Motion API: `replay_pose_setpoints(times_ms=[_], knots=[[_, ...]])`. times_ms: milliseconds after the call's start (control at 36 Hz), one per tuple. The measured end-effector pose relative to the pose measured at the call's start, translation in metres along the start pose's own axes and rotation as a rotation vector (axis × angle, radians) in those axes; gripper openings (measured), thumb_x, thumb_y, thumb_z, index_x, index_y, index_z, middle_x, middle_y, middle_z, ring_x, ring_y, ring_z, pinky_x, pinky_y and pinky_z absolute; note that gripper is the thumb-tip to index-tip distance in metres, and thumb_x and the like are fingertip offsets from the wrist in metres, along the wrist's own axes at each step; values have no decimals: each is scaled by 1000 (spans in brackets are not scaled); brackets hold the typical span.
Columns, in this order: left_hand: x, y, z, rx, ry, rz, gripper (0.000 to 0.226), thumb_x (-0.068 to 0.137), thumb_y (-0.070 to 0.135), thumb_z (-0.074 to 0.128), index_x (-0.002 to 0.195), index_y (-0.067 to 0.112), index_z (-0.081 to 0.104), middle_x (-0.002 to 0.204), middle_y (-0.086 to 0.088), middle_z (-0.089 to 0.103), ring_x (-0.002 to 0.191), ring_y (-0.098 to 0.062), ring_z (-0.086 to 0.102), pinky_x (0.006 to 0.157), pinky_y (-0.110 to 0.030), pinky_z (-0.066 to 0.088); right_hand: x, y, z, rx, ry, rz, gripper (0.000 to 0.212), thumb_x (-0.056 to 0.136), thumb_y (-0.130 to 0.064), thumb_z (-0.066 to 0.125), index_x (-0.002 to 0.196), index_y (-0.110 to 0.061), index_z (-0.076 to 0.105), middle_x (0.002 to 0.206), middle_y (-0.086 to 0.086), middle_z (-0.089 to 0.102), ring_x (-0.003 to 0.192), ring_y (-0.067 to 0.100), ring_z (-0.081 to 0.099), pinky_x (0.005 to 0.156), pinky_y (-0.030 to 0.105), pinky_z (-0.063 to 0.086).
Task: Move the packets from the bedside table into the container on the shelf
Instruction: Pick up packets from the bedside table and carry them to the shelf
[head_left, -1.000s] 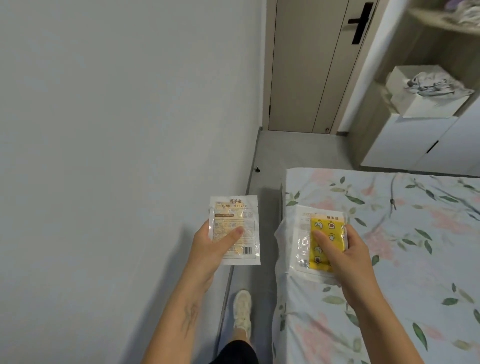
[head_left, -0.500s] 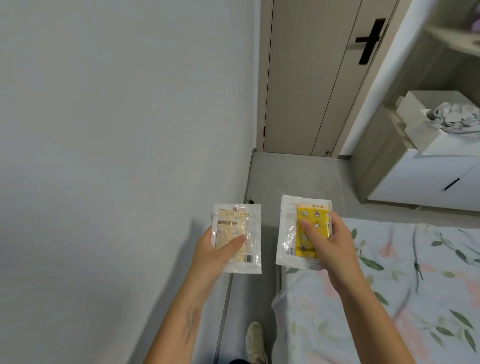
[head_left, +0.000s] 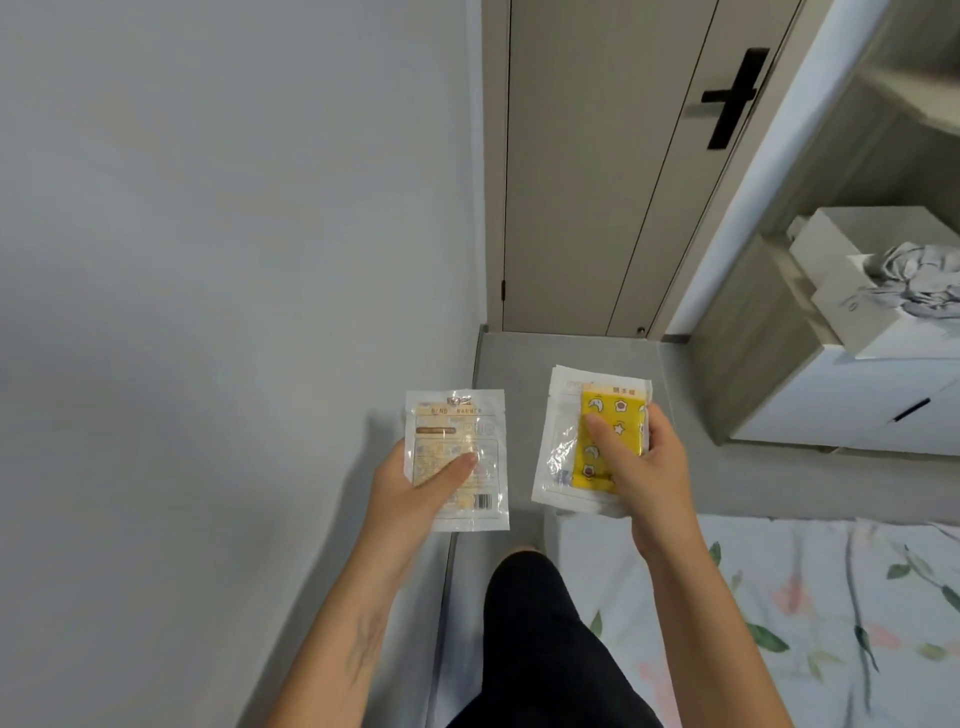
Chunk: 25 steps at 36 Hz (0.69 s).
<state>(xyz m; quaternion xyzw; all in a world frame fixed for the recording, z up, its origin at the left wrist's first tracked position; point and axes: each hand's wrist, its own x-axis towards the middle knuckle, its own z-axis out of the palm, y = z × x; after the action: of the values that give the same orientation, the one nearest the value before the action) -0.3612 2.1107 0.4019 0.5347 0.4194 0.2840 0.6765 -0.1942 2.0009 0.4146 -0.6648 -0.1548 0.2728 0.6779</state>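
The person had moved down the gap between the grey wall and the floral-sheeted bed (head_left: 779, 613), so the door was closer and the bed had dropped to the near right. A second before, the clear plastic packet with the yellow patterned insert (head_left: 592, 441) hung over the bed corner; at this moment it was out over the grey floor, pinched by the right hand (head_left: 644, 467), thumb on its face. The left hand (head_left: 415, 483) gripped the white-and-tan printed hand-warmer packet (head_left: 457, 457) the same way as before, near the wall. The two packets were held side by side, apart. The white open container (head_left: 857, 291) on the pale wooden shelf unit (head_left: 753, 312) lay far right, nearer than before but likely not within reach.
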Motion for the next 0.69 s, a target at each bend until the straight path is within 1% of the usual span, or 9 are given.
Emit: replay_pose_setpoints(times_ms=[56,194,278,361,417,472,556,694], knots=[[35,7,8,-5,-1,0,22,82,10,71,98,25,67,89,10,76,83,-9,72,64,-18,55,34,-1,6,18,32,12,15,87,-16,66,92,-29,61,90,-11,70,75,3,69,54,14,52],[140,25,33,-7,-12,-14,24,82,11,71,103,21,67,96,5,75,89,-13,72,71,-23,56,140,-5,21,57,64,9,13,86,-14,67,94,-23,63,88,-7,71,72,5,69,55,17,53],[211,38,57,-8,-12,-20,23,83,10,71,102,22,68,95,5,76,89,-13,72,68,-21,55,215,-12,29,66,69,11,13,86,-12,67,94,-22,63,88,-5,71,71,5,69,55,18,53],[280,60,88,14,-55,-28,22,84,9,69,100,23,68,91,9,76,86,-10,72,65,-18,55,289,-30,33,50,111,-17,12,86,-10,67,90,-21,63,85,-5,69,68,3,67,55,18,53],[323,78,109,32,-95,-26,21,84,9,69,100,24,67,92,9,75,86,-9,72,65,-18,54,331,-43,33,33,136,-39,13,86,-11,68,89,-22,63,84,-6,69,70,6,67,56,18,53],[364,97,127,43,-123,-12,22,84,10,70,101,24,67,93,8,75,87,-9,72,65,-18,54,369,-57,32,2,133,-48,13,86,-13,68,91,-24,63,85,-6,70,75,10,67,60,22,54],[415,121,156,28,-146,12,22,84,9,69,101,23,67,91,9,75,85,-8,72,63,-16,53,419,-76,31,-47,140,-63,13,85,-13,69,91,-23,64,85,-5,69,78,14,67,66,29,54],[476,146,209,31,-216,26,21,84,8,69,99,22,67,88,10,76,81,-7,72,61,-16,54,476,-94,14,-69,232,-83,11,85,-16,70,90,-22,63,81,-8,68,75,10,66,69,30,56]])
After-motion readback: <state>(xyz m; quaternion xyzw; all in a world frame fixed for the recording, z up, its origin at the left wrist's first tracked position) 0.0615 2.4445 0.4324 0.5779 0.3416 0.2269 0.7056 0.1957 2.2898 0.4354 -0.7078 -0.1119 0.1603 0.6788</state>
